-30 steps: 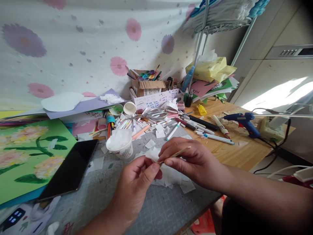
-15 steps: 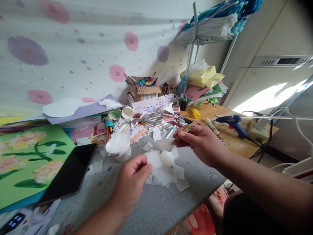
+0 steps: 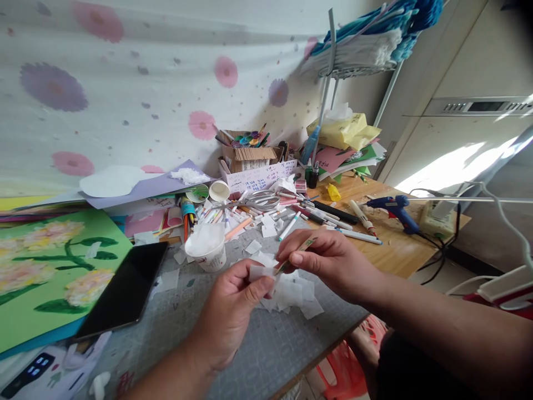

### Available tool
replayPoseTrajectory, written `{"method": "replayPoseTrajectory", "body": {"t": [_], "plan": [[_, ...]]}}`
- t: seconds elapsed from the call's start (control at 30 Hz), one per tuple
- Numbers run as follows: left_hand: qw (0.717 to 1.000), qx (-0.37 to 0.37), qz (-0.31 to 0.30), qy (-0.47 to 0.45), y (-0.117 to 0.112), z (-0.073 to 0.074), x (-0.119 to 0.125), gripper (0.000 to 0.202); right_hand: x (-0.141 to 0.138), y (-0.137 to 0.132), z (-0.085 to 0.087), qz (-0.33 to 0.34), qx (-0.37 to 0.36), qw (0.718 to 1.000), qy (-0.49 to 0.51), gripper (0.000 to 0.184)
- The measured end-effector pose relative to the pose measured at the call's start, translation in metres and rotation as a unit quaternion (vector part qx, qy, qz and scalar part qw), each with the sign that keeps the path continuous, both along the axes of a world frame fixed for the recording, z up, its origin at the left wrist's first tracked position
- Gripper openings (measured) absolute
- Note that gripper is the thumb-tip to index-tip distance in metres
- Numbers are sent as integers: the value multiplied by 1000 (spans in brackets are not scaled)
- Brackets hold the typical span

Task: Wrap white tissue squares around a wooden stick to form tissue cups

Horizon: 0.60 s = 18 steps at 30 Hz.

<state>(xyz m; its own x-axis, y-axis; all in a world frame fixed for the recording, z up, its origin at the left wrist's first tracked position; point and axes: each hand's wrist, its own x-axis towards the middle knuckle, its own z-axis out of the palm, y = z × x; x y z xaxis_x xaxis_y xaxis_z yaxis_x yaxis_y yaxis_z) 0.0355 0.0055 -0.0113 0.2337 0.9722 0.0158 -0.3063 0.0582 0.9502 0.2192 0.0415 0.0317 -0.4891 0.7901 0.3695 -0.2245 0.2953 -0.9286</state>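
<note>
My left hand (image 3: 227, 311) is closed, pinching a small white square of thin paper (image 3: 258, 272) between thumb and fingers. My right hand (image 3: 333, 264) grips a flat beige craft stick (image 3: 308, 242) with green marks on it. The lower end of the stick meets the paper by my left fingertips; the exact contact is partly hidden by the fingers. Beneath both hands, a loose heap of white paper squares (image 3: 306, 305) lies on the grey cutting mat (image 3: 266, 355). A paper cup (image 3: 212, 260) with white paper inside stands just beyond my left hand.
A dark tablet (image 3: 125, 289) and a green flower picture (image 3: 25, 266) lie at left. Markers, pencils and a cardboard box (image 3: 250, 160) crowd the back. At right are a blue glue gun (image 3: 393, 210), a power strip (image 3: 439, 219) and cables.
My right hand has moved left and down, bringing the stick to the paper square. My left hand has lifted its square slightly off the heap and tilted it.
</note>
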Motion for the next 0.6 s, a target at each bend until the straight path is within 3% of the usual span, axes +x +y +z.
{"method": "replayPoseTrajectory", "body": {"t": [0.2,0.6], "plan": [[1000,10,-18,-12,0,1,-1,6,0,1,-2,31,-86,995,38,17],[1000,16,-15,-5,0,2,-1,1,3,-1,8,43,-33,999,-7,18]]}}
